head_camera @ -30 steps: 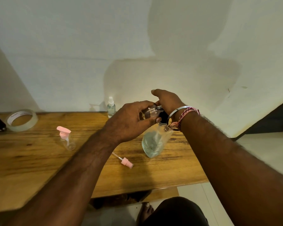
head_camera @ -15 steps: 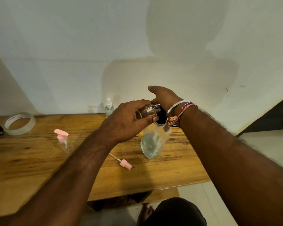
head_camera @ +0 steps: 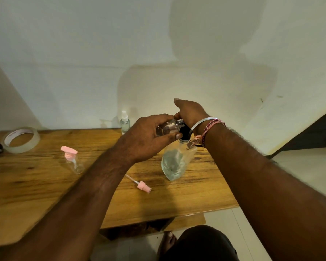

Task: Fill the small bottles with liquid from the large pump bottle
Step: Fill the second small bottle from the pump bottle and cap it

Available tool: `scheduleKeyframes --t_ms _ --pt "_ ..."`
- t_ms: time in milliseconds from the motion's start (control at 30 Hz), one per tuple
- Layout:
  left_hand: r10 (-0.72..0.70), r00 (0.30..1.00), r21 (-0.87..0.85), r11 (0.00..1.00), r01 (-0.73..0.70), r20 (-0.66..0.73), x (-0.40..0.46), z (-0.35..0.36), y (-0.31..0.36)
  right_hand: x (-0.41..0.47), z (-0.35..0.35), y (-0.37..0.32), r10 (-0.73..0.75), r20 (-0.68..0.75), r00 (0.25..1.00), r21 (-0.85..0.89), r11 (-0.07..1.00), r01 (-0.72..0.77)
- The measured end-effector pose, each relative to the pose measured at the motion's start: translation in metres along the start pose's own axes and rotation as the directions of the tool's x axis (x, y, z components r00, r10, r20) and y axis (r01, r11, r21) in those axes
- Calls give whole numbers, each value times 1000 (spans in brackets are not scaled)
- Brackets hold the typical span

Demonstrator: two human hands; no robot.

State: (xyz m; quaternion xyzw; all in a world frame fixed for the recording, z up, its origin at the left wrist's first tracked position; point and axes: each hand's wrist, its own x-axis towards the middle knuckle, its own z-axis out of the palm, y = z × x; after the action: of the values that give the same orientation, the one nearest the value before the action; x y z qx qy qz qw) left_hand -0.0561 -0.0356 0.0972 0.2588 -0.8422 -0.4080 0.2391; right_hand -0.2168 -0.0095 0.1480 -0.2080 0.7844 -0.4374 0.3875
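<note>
Small clear bottle (head_camera: pixel 167 129) lay tilted sideways, neck at black pump (head_camera: pixel 183 131) of large clear bottle (head_camera: pixel 174 162), upright on table, part full; two more small bottles (head_camera: pixel 73 161) (head_camera: pixel 125 122) stood apart, left

Bare tabletop (head_camera: pixel 36 185) between pink-pump bottle (head_camera: pixel 72 162) and pink sprayer cap (head_camera: pixel 144 186).

Four bottles are showing: one large clear bottle (head_camera: pixel 174 162) standing on the table (head_camera: pixel 36 185), and three small ones, one in the left hand (head_camera: pixel 167 128), one with a pink pump (head_camera: pixel 72 160), one by the wall (head_camera: pixel 125 123). One loose pink sprayer (head_camera: pixel 143 186) and one tape roll (head_camera: pixel 21 139) are lying there.
</note>
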Motion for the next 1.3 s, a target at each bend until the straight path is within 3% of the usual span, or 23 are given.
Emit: scheduleKeyframes --t_ms 200,400,667,833,1067,1300 --pt "12 1000 -53 998 -13 -17 0 -3 3 -19 -3 -9 78 105 991 55 995 -84" --pt "14 1000 -64 998 -15 -16 -1 -4 4 -24 -4 -15 53 127 990 60 996 -61" --pt "32 999 -40 999 -33 -9 1 -3 3 -14 2 -4 11 84 996 57 998 -16" --pt "20 1000 -31 999 -20 9 2 -1 -2 -13 2 -1 -65 15 998 -124 990 66" --pt "1 1000 -19 1000 0 20 1 2 -4 -13 4 6 -82 -20 996 -111 991 79" --pt "11 1000 -54 998 -12 -5 1 -3 0 -16 -1 -5 2 71 997 -4 1000 -2"
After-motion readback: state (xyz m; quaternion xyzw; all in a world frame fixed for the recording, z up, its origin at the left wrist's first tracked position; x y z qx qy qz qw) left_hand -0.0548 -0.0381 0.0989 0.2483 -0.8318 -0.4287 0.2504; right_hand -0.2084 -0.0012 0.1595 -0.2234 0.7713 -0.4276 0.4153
